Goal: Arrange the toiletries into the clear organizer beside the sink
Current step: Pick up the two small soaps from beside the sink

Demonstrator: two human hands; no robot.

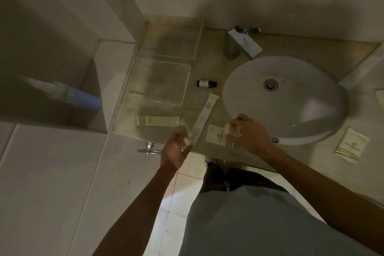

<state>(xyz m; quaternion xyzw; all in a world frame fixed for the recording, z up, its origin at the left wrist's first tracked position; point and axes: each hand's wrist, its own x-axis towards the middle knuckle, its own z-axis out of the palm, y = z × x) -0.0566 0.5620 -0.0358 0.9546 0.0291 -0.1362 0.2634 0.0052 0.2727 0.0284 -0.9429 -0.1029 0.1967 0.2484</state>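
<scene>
Left hand [176, 148]: lower centre of the frame, at the desk's front edge; fingers curled round a small pale round item [186, 142], forearm running down to the lower left.
Right hand [248, 133]: just right of centre, fingers curled round a second pale round item [233, 129], held over a flat cream packet [217, 136] beside the sink [286, 97].
Long white sachet [202, 118]: slanted between the 2 hands, its lower end by the left hand.
Cream box [158, 120]: lying flat, left of the sachet, inside the organizer's near section.
Small dark bottle [206, 83]: on its side on the desk [209, 68], between organizer and sink.
Clear organizer [164, 64]: centre left, see-through walls, upper sections holding nothing.
Folded packet [352, 144]: right edge, beyond the sink.
Tap [243, 42]: upper centre.
</scene>
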